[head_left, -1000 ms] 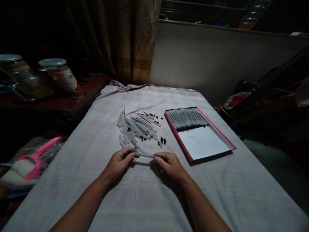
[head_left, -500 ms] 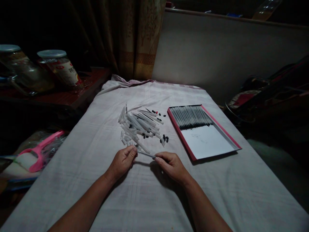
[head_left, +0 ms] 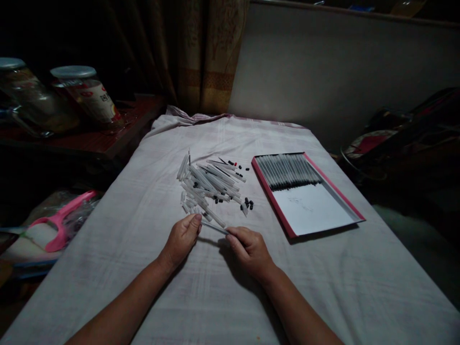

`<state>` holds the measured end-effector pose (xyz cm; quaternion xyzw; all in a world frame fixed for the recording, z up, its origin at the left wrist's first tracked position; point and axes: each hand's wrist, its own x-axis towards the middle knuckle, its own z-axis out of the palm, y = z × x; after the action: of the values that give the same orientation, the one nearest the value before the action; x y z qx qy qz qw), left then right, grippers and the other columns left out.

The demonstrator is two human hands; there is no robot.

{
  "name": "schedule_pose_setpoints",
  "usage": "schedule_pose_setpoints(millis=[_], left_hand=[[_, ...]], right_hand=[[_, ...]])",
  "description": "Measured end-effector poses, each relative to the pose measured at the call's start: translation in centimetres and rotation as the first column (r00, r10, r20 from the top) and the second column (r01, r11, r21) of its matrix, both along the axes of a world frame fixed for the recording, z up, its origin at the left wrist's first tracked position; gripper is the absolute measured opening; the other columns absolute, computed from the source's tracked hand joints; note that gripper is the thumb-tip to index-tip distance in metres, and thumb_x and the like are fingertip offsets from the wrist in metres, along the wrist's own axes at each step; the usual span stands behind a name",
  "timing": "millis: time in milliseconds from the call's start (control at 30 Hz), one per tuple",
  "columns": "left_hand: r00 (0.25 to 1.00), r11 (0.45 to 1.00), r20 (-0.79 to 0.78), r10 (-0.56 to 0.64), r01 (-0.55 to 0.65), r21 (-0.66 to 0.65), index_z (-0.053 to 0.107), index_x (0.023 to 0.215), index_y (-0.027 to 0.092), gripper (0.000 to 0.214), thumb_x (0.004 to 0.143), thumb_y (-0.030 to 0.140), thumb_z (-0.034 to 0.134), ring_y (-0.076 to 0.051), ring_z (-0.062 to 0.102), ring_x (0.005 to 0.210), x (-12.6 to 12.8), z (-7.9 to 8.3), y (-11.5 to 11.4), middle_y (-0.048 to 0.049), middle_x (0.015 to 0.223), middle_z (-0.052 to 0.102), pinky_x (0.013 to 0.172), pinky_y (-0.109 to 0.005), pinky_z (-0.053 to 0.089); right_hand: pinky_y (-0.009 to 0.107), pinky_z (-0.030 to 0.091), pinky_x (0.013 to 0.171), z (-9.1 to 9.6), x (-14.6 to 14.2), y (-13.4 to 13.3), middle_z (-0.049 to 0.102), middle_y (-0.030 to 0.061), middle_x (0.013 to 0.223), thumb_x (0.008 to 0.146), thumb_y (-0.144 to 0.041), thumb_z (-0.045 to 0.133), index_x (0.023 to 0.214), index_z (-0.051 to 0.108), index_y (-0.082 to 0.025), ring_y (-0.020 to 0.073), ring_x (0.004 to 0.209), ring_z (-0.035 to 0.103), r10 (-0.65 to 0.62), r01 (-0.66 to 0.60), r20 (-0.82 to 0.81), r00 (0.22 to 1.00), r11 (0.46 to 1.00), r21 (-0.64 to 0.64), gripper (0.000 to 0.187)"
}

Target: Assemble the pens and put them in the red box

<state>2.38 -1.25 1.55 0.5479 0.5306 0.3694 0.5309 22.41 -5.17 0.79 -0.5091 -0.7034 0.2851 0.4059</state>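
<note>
Between my two hands runs a thin pen (head_left: 214, 228), held nearly level above the cloth. My left hand (head_left: 182, 238) pinches its left end with thumb and fingers. The right end sits in the closed fingers of my right hand (head_left: 251, 249), which cover that tip. Just beyond lies a loose pile of clear pen barrels (head_left: 210, 182), with thin dark refills among them. Small black end pieces (head_left: 247, 204) are scattered at the pile's right side, and a single red one (head_left: 235, 164) lies near its far edge.
Right of the pile, a shallow red-edged box (head_left: 275, 206) holds a row of pens with dark ends (head_left: 289, 171) at its far end. A dark red side table (head_left: 125, 124) with lidded jars (head_left: 95, 98) stands left. A pink plastic object (head_left: 64, 223) lies below it.
My right hand has shifted slightly left, closer to my left hand, and less of the pen's right end shows. The whole view has tilted down a little.
</note>
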Motion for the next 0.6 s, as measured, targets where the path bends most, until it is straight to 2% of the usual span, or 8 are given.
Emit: schedule_pose_setpoints(millis=[100, 367, 500, 600], left_hand=[[0.999, 0.999, -0.021, -0.024, 0.023, -0.023, 0.043, 0.062, 0.022, 0.054, 0.080, 0.072, 0.049, -0.010, 0.032, 0.045, 0.0, 0.2, 0.2, 0.0062, 0.050, 0.033, 0.041, -0.022, 0.026], [0.999, 0.997, 0.013, -0.033, 0.034, -0.067, 0.043, 0.062, 0.022, 0.054, 0.079, 0.073, 0.050, -0.009, 0.030, 0.043, 0.2, 0.3, 0.5, 0.0063, 0.048, 0.033, 0.039, -0.022, 0.025], [0.998, 0.996, 0.066, 0.012, -0.006, -0.091, 0.044, 0.062, 0.021, 0.061, 0.074, 0.080, 0.048, -0.008, 0.029, 0.040, 0.4, 0.1, 0.6, 0.0075, 0.047, 0.032, 0.036, -0.020, 0.023], [0.991, 0.984, 0.130, 0.045, -0.021, -0.175, 0.046, 0.067, 0.021, 0.066, 0.071, 0.087, 0.043, -0.006, 0.025, 0.035, 0.3, 0.2, 0.7, 0.0100, 0.045, 0.029, 0.033, -0.017, 0.019]], right_hand=[[0.031, 0.056, 0.071, -0.2, -0.1, 0.0, 0.077, 0.0082, 0.084, 0.090, -0.028, 0.052, 0.100, 0.076, -0.023, 0.0206, 0.076, 0.072, 0.006, -0.007, 0.028, 1.000, 1.000, 0.022, 0.026], [0.031, 0.055, 0.070, -0.5, -0.8, 0.1, 0.077, 0.0100, 0.085, 0.091, -0.031, 0.052, 0.097, 0.076, -0.021, 0.0222, 0.076, 0.072, -0.011, 0.011, 0.018, 1.000, 0.999, -0.035, 0.026], [0.027, 0.052, 0.063, 1.0, -1.3, 0.4, 0.075, 0.0070, 0.075, 0.092, -0.029, 0.050, 0.090, 0.075, -0.020, 0.0187, 0.066, 0.069, 0.031, -0.026, 0.092, 0.995, 0.998, -0.056, 0.026], [0.026, 0.051, 0.065, 2.9, -0.2, 1.3, 0.074, 0.0059, 0.075, 0.090, -0.027, 0.051, 0.090, 0.074, -0.020, 0.0180, 0.068, 0.068, -0.013, 0.012, 0.124, 0.992, 1.000, 0.013, 0.024]])
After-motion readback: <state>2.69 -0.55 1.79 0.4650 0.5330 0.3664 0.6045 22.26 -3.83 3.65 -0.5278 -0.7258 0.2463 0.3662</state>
